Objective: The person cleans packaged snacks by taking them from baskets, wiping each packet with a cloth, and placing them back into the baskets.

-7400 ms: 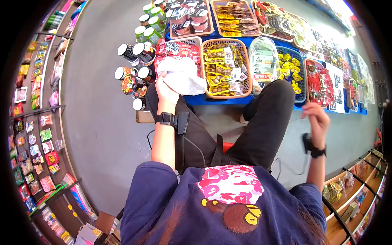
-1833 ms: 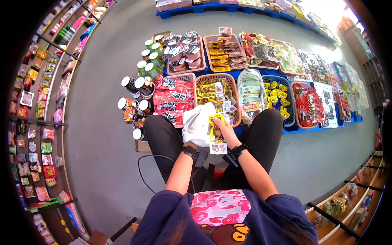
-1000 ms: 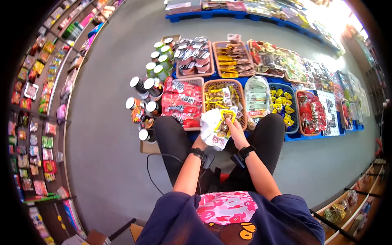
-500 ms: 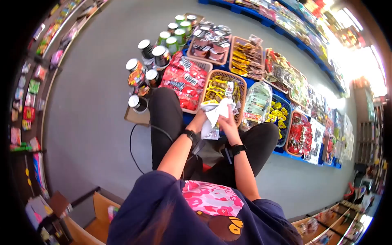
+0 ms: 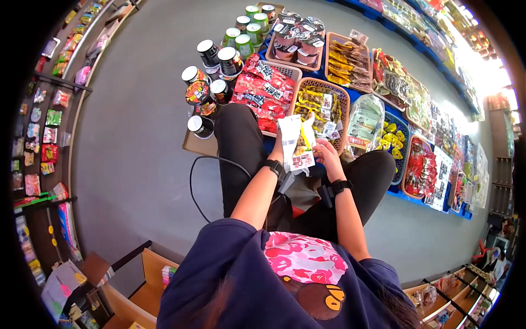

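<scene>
A yellow-and-white snack packet is held up in front of my knees, its printed side showing. My left hand grips it from the left, together with a crumpled white sheet that looks like tissue or cloth. The fingers of my right hand are bent and closed at the packet's right edge. Just beyond both hands stands a tan basket of similar yellow packets. To its left is a basket of red packets.
Stacked instant noodle cups stand on the left, beside my knee. Further baskets of snacks, a clear bag and a blue basket of yellow packets line the right. A black cable loops by my left leg. Shelves run along the left.
The white sheet has shifted leftward off the packet, so its printed front shows. My right hand has moved to the packet's right edge. The whole view has shifted slightly.
</scene>
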Action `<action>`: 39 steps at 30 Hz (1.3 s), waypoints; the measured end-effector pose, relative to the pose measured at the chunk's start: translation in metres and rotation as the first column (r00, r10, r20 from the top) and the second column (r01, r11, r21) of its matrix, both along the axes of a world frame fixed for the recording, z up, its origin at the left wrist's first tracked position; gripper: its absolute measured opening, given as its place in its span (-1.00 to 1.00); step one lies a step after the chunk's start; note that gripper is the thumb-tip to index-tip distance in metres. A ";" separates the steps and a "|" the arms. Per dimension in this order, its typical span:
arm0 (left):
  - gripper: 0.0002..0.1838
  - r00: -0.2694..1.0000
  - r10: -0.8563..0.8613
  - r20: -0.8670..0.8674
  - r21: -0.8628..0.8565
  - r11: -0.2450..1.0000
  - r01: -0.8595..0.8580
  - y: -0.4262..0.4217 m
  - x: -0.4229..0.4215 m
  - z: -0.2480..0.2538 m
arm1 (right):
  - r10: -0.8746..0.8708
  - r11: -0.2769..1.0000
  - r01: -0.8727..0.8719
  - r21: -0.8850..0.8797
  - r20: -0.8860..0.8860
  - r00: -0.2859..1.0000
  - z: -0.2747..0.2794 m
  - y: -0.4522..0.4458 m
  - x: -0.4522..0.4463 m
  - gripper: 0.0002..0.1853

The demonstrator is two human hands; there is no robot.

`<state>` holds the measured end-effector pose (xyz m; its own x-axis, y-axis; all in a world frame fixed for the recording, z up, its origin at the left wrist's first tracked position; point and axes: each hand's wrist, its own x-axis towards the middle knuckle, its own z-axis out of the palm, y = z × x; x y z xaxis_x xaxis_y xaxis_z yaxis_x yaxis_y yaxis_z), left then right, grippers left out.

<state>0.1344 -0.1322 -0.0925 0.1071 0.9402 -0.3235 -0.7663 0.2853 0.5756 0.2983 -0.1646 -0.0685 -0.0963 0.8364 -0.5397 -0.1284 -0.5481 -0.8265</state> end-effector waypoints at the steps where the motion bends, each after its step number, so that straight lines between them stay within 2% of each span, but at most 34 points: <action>1: -0.91 0.996 0.018 -0.084 0.066 0.998 -0.013 0.003 0.001 -0.005 | 0.003 1.000 -0.003 0.001 -0.023 1.000 0.006 0.000 -0.001 -0.65; 3: -0.90 0.991 -0.067 0.115 -0.013 0.998 0.069 0.007 0.002 -0.015 | 0.012 0.999 -0.009 0.034 -0.112 0.994 0.017 -0.001 -0.004 -0.66; 4: -0.88 0.993 -0.064 0.094 -0.011 0.998 0.066 0.003 0.000 0.004 | 0.027 0.999 -0.021 0.036 -0.180 0.983 0.020 0.000 -0.004 -0.69; 5: -0.84 0.981 -0.120 0.153 0.007 0.993 0.121 -0.004 -0.003 0.034 | 0.033 0.999 -0.030 0.016 -0.233 0.972 0.020 0.001 -0.004 -0.68; 7: -0.77 0.999 -0.028 -0.016 0.001 1.000 0.028 -0.002 -0.001 0.017 | 0.037 0.999 -0.044 -0.029 -0.214 0.976 0.027 -0.002 -0.005 -0.67; 8: -0.76 0.964 -0.003 -0.266 0.231 0.971 0.067 0.000 0.000 0.008 | 0.021 0.999 -0.025 -0.031 -0.114 0.993 0.036 -0.005 -0.013 -0.68; 9: -0.76 0.963 -0.016 -0.269 0.224 0.971 0.079 -0.003 0.001 0.000 | 0.141 0.990 -0.141 -0.012 -0.001 0.990 0.025 -0.004 -0.006 -0.70; 11: -0.74 0.993 -0.086 -0.084 -0.003 0.996 0.086 -0.013 0.002 0.005 | 0.233 0.971 -0.238 0.033 0.114 0.966 0.038 -0.007 -0.013 -0.67; 12: -0.72 0.990 -0.128 0.058 -0.075 0.988 0.132 -0.010 -0.001 -0.027 | 0.286 0.955 -0.294 0.031 0.167 0.944 0.031 -0.006 -0.010 -0.65; 13: -0.70 0.973 -0.201 -0.112 -0.038 0.980 0.198 -0.015 -0.004 -0.025 | 0.276 0.958 -0.284 0.027 0.165 0.947 0.026 -0.008 -0.010 -0.65; 17: -0.63 0.945 -0.310 -0.101 -0.069 0.950 0.304 -0.019 -0.001 0.010 | 0.378 0.914 -0.404 0.039 0.279 0.883 0.039 -0.008 -0.013 -0.59; 19: -0.61 0.932 -0.266 -0.245 0.007 0.961 0.277 -0.020 0.002 0.021 | 0.316 0.945 -0.327 0.023 0.200 0.927 0.047 -0.014 -0.019 -0.59; 21: -0.62 0.925 -0.288 -0.247 -0.047 0.957 0.286 -0.018 0.003 0.025 | 0.307 0.946 -0.322 0.044 0.200 0.930 0.036 -0.015 -0.020 -0.58; 23: -0.62 0.863 -0.320 -0.392 0.029 0.933 0.359 -0.017 0.004 0.029 | 0.363 0.932 -0.356 -0.072 0.191 0.912 0.031 -0.013 -0.020 -0.60; 27: -0.61 0.869 -0.254 -0.425 0.024 0.957 0.291 -0.021 0.005 0.021 | 0.297 0.955 -0.295 -0.041 0.173 0.939 0.039 -0.013 -0.025 -0.62; 28: -0.61 0.881 -0.246 -0.405 0.009 0.962 0.273 -0.021 0.004 0.016 | 0.170 0.985 -0.170 0.004 0.004 0.985 0.033 -0.016 -0.030 -0.63; 29: -0.62 0.892 -0.239 -0.384 -0.007 0.967 0.256 -0.021 0.003 0.007 | 0.168 0.986 -0.168 0.005 0.002 0.986 0.028 -0.015 -0.029 -0.63; 30: -0.61 0.841 -0.233 -0.488 0.025 0.960 0.280 -0.018 0.002 -0.009 | 0.204 0.978 -0.206 0.030 0.070 0.977 0.023 -0.011 -0.026 -0.60; 31: -0.61 0.845 -0.246 -0.474 0.018 0.957 0.289 -0.018 0.002 -0.011 | 0.235 0.968 -0.244 0.050 0.138 0.962 0.021 -0.010 -0.023 -0.56; 32: -0.62 0.855 -0.260 -0.448 0.017 0.954 0.299 -0.018 0.001 -0.014 | 0.274 0.953 -0.300 0.047 0.289 0.917 0.032 -0.008 -0.020 -0.53; 35: -0.63 0.876 -0.301 -0.376 0.013 0.944 0.330 -0.017 0.000 -0.017 | 0.174 0.946 -0.274 0.172 0.441 0.880 0.017 -0.006 -0.020 -0.45; 36: -0.64 0.881 -0.309 -0.358 0.017 0.941 0.337 -0.016 0.000 -0.017 | 0.215 0.922 -0.352 0.160 0.544 0.811 0.019 -0.006 -0.018 -0.41; 37: -0.64 0.885 -0.312 -0.346 0.024 0.940 0.341 -0.014 0.000 -0.017 | 0.213 0.923 -0.349 0.161 0.541 0.814 0.020 -0.006 -0.019 -0.41; 39: -0.65 0.890 -0.305 -0.338 0.047 0.939 0.340 -0.013 0.001 -0.018 | 0.022 0.909 -0.242 0.338 0.541 0.841 0.021 -0.005 -0.017 -0.39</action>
<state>0.1355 -0.1449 -0.1100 0.3167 0.9012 -0.2958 -0.4111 0.4115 0.8135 0.2817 -0.1701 -0.0480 -0.0212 0.9826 -0.1845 0.4253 -0.1582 -0.8911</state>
